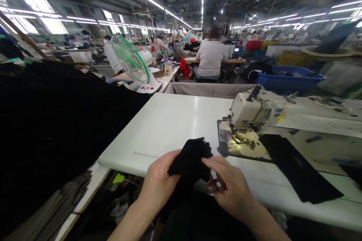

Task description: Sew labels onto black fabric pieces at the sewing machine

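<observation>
A folded piece of black fabric (190,158) is held up just over the front edge of the white sewing table (175,120). My left hand (160,175) grips it from the left, with the thumb in front and the fingers behind. On its right edge the bent fingers of my right hand (230,180) close at the fabric. Something small and pale shows by those fingertips, too unclear to name. To the right stands a sewing machine (251,113) with its needle area lit. A flat black fabric piece (299,167) lies beside it, reaching toward the front edge.
A large heap of black fabric (56,128) rises at the left. Behind the table are a green fan (130,58), a seated person in a light shirt (210,58) and a blue crate (288,77). Grey-brown cloth (56,203) hangs at the lower left.
</observation>
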The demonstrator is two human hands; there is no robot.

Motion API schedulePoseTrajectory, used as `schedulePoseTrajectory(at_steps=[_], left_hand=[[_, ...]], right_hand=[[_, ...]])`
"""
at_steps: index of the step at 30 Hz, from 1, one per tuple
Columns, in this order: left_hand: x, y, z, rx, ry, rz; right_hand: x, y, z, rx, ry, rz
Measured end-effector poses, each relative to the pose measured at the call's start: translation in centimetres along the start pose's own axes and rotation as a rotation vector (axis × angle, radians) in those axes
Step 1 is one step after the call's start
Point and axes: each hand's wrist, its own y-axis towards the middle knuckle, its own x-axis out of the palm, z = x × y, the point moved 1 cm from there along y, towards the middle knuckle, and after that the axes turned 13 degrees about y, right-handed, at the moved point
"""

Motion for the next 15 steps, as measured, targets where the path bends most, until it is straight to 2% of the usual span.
schedulePoseTrajectory(at_steps=[6, 11, 13, 15], left_hand=[[-1.1, -0.4, -0.2, 0.049, 0.004, 0.000], [-1.5, -0.7, -0.8, 0.062, -0.052, 0.004], [-1.7, -0.9, -1.0, 0.011, -0.095, -0.033], [-2.3, -1.2, -0.9, -0.052, -0.163, -0.127]], right_hand=[[0.4, 0.6, -0.5, -0.004, -0.058, 0.066], [0.9, 1.0, -0.6, -0.012, -0.010, -0.001], [1.1, 1.1, -0.5, -0.015, 0.033, 0.000], [1.4, 1.3, -0.7, 0.017, 0.093, 0.020]])
